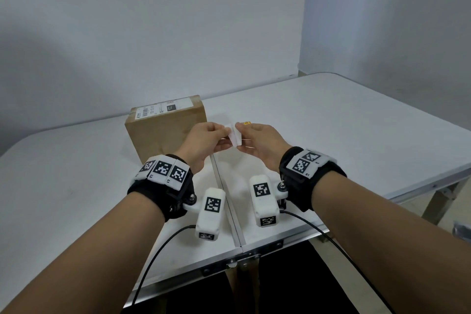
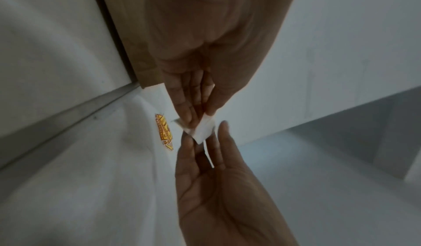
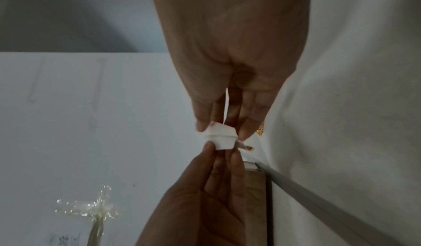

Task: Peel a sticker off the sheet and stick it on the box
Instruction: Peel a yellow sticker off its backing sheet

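Note:
A brown cardboard box point(image 1: 165, 132) with a white shipping label stands on the white table point(image 1: 331, 135), left of my hands. A small white sticker sheet point(image 1: 234, 136), folded along a crease, hangs in the air between both hands. My left hand point(image 1: 225, 135) pinches its left side and my right hand point(image 1: 239, 132) pinches its right side. The right wrist view shows the creased sheet point(image 3: 219, 138) with a thin orange-tipped flap point(image 3: 247, 148) jutting from its edge. A yellow and red sticker point(image 2: 164, 132) appears to lie on the table just beyond the fingers.
A metal seam point(image 1: 224, 186) runs across the table under my hands toward the front edge. Two black cables hang from the wrist cameras over that edge. A crumpled piece of clear plastic point(image 3: 91, 208) shows low on the left in the right wrist view.

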